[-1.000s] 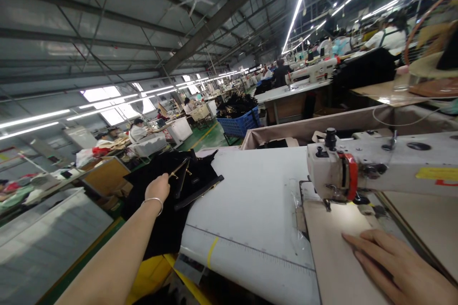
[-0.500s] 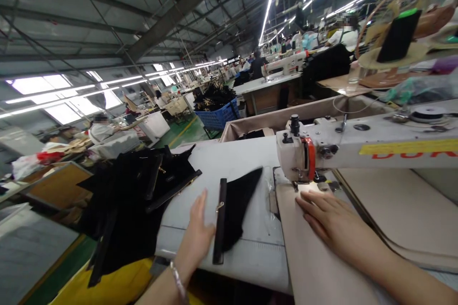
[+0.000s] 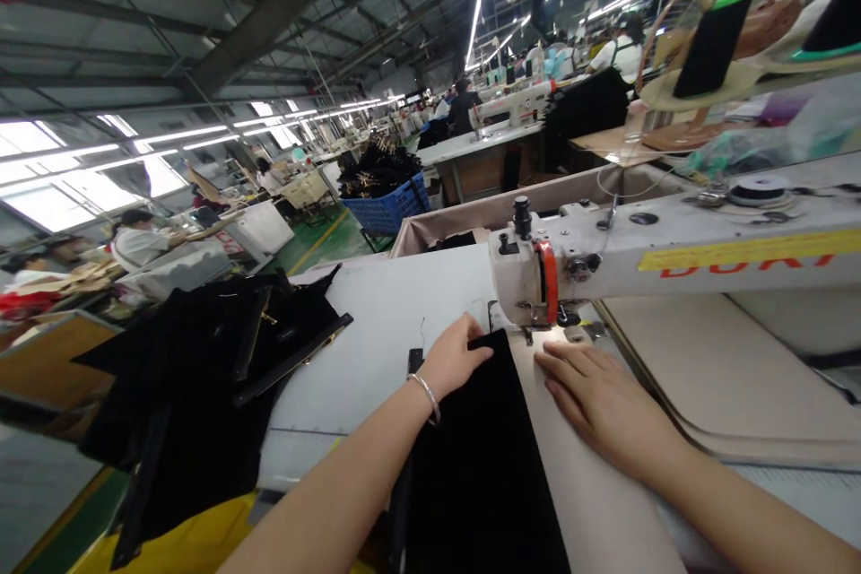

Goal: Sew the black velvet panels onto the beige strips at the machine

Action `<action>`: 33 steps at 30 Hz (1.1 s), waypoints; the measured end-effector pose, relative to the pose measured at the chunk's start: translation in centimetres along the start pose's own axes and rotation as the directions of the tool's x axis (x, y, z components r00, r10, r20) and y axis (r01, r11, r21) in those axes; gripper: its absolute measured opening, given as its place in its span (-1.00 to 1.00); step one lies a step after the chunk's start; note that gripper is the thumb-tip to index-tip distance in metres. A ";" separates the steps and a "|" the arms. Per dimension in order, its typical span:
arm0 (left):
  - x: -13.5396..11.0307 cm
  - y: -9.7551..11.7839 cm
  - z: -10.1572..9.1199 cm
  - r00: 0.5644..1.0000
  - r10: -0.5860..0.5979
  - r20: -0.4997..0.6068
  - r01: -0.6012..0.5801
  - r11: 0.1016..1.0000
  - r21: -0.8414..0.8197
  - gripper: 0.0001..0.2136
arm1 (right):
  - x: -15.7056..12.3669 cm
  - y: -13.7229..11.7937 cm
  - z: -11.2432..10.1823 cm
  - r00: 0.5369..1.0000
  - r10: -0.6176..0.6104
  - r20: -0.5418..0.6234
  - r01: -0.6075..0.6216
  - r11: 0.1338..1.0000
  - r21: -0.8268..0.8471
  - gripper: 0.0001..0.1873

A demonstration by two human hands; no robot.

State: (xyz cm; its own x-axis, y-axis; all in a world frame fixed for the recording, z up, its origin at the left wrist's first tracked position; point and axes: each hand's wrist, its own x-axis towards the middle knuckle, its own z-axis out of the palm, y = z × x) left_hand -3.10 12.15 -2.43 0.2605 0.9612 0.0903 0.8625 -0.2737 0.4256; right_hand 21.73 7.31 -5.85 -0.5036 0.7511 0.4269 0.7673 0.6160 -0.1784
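Note:
My left hand [image 3: 457,354], with a bracelet at its wrist, pinches the top corner of a black fabric piece [image 3: 484,466]. A dark zipper strip [image 3: 399,502] runs along the left side of that piece, partly hidden under my forearm. The black piece lies beside a beige panel [image 3: 571,484], close to its left edge. My right hand [image 3: 598,395] rests flat on the beige panel, fingers stretched out, just in front of the presser foot [image 3: 528,336]. The sewing machine's head [image 3: 517,273] stands above, its lamp lighting the beige material.
A heap of black zippered pieces [image 3: 195,386] covers the left end of the white table [image 3: 396,296]. Behind the machine is a beige-lined bin [image 3: 430,224], and farther off a blue crate [image 3: 387,208]. A black thread cone [image 3: 713,45] stands back right. Other people sit at stations beyond.
My left hand has moved right and forward, bringing the black zippered piece against the beige panel. My right hand stays flat on the panel. The view has shifted slightly.

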 end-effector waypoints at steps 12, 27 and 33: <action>0.1 4.1 2.4 0.997 0.063 -0.042 -0.068 0.991 -0.117 -0.90 | 0.1 0.1 -0.3 1.000 -0.004 0.030 0.004 1.000 0.016 -0.57; 1.2 3.9 2.7 0.997 0.045 -0.064 -0.049 0.996 -0.071 -0.93 | 0.6 -0.4 -0.6 0.996 0.032 0.086 -0.030 0.999 -0.019 -0.43; -1.3 5.1 1.4 0.953 0.304 0.006 -0.304 0.951 0.056 -0.88 | 0.2 -0.2 -0.6 0.998 0.003 0.068 -0.004 1.000 0.018 -0.52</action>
State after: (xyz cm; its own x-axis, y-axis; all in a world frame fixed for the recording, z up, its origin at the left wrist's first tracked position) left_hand 1.58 9.46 -1.65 0.5130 0.8322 0.2103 0.7652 -0.5544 0.3273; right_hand 21.69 7.21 -5.17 -0.5272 0.7672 0.3654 0.7622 0.6170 -0.1957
